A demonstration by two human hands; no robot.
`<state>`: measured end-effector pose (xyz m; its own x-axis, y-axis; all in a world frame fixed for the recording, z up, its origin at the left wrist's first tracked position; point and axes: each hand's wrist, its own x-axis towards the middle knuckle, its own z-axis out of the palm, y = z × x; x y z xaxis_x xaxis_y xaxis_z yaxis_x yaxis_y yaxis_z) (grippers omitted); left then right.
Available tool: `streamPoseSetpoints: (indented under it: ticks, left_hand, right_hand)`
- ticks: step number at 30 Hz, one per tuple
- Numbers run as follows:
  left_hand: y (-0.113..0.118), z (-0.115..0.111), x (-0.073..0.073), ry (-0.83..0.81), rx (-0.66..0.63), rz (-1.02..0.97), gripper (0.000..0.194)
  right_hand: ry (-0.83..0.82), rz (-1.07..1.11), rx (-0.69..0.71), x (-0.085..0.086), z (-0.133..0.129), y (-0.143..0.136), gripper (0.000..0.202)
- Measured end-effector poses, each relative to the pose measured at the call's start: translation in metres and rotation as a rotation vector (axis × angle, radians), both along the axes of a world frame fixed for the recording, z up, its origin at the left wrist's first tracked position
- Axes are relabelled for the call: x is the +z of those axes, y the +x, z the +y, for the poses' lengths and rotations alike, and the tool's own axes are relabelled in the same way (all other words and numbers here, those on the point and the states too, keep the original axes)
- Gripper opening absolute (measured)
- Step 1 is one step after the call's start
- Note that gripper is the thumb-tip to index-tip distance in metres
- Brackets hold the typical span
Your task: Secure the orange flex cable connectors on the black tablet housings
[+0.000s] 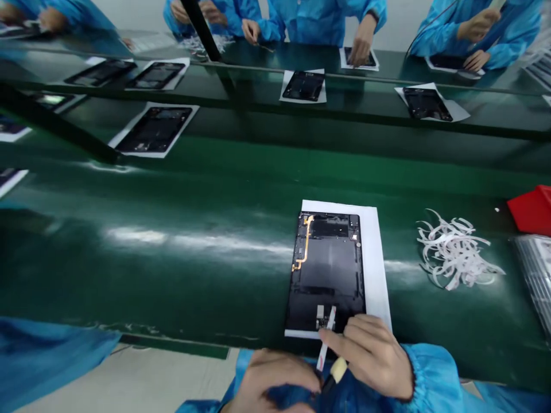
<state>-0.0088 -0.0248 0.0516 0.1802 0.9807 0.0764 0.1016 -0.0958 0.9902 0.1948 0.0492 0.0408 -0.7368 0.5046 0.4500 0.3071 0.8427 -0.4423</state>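
Note:
A black tablet housing with an orange flex cable along its left side lies open on a white sheet. A narrow white strip slants from the small circuit board at its near end down past the edge. My left hand is curled below the tablet, fingertips closed at the strip's lower end. My right hand rests over the near right corner, its index fingertip against the strip. Beneath that hand sticks out a yellow-and-black tool, mostly hidden; its kind is unclear.
A tangle of white strips lies to the right, near a red bin and a clear plastic stack. Several tablet housings on sheets lie across the green bench. Black posts hold a raised shelf; co-workers in blue sit opposite.

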Motion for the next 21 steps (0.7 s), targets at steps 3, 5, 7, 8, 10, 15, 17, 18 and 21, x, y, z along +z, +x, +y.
streamPoseSetpoints:
  ticks: [3,5,7,8,10,15,17,18,21]
  left_hand:
    - [0.006,-0.006,-0.010,-0.328,0.160,-0.161,0.018]
    - [0.010,-0.004,-0.014,-0.541,0.189,-0.316,0.032]
    - [0.013,0.001,-0.017,-0.642,0.131,-0.383,0.037]
    - [0.014,0.004,-0.017,-0.645,0.103,-0.372,0.036]
    - [0.016,0.010,-0.017,-0.578,0.063,-0.299,0.032]
    - [0.025,0.026,-0.006,0.004,-0.009,-0.003,0.015]
    - [0.029,0.031,-0.001,0.223,-0.016,0.090,0.015]
    - [0.030,0.033,0.001,0.294,-0.031,0.128,0.015]
    - [0.034,0.037,0.004,0.410,-0.106,0.241,0.015]
  right_hand:
    - [0.011,-0.002,-0.031,-0.007,-0.002,0.000,0.032]
    - [-0.045,0.024,-0.087,-0.007,-0.006,0.000,0.032]
    - [-0.115,0.056,-0.138,-0.002,-0.011,0.000,0.031]
    - [-0.147,0.066,-0.150,0.002,-0.013,0.001,0.031]
    - [-0.189,0.048,-0.162,0.012,-0.019,0.003,0.027]
    - [-0.183,-0.057,-0.246,0.034,-0.032,0.018,0.023]
    - [-0.178,-0.096,-0.277,0.039,-0.038,0.026,0.026]
    - [-0.170,-0.128,-0.286,0.041,-0.040,0.029,0.028]
    - [-0.086,-0.221,-0.312,0.046,-0.043,0.036,0.030]
